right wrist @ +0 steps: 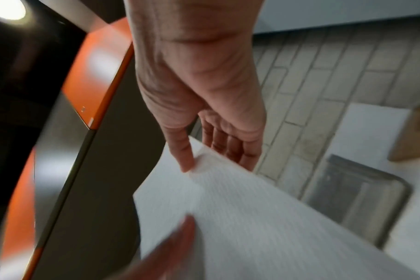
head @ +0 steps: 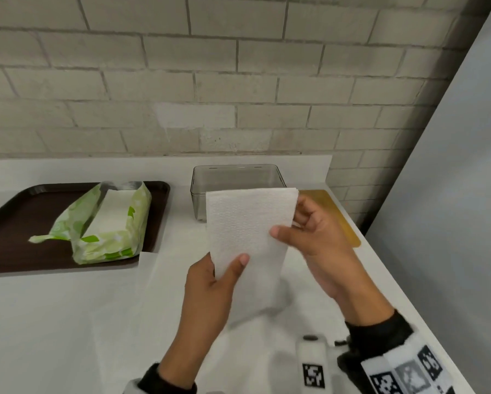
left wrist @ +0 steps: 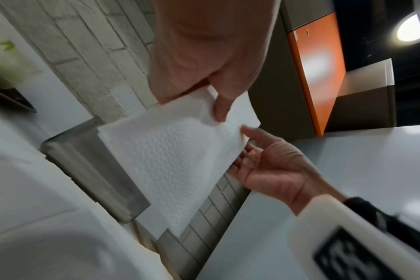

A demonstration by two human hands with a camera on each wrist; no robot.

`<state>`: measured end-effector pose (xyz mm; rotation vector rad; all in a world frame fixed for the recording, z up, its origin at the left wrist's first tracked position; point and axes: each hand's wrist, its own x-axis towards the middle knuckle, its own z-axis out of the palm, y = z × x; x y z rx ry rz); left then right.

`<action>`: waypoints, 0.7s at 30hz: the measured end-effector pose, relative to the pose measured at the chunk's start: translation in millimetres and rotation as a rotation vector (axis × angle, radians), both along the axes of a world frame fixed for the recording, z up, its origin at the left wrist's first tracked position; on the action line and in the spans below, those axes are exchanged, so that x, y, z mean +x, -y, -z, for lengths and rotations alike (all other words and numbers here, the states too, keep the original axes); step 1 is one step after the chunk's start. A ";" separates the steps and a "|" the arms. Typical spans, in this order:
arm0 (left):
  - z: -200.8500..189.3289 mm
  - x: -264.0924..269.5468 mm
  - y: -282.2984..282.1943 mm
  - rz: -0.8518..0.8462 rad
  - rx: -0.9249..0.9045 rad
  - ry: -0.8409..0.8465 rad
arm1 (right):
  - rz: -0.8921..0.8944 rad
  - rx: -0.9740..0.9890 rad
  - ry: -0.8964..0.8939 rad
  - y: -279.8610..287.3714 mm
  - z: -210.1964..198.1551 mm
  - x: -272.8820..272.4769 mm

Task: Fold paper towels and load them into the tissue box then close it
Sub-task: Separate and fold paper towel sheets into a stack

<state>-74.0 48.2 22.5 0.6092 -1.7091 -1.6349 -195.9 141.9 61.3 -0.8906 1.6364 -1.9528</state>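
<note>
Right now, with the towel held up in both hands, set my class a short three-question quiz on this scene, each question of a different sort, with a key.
1. True or false: the clear tissue box already has its lid on.
2. Which hand holds the paper towel at its lower corner? A) left hand B) right hand
3. Fill in: the green pack of towels lies on the dark ____.

Key: 1 false, the box is open on top. 2 A; the right hand's grip is on the side edge. 3 tray.

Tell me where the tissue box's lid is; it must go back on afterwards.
In the head view the yellowish lid lies flat on the counter, right of the clear tissue box, behind the right hand.
</note>
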 end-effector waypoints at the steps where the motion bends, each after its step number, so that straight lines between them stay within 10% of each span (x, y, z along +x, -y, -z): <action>1: -0.1 -2.0 1.6 -0.040 -0.017 -0.020 | -0.006 0.040 0.028 2.5 7.7 5.3; 21: 11.1 -16.3 -0.4 -0.033 -0.001 -0.005 | 0.279 0.119 -0.147 21.3 53.3 30.1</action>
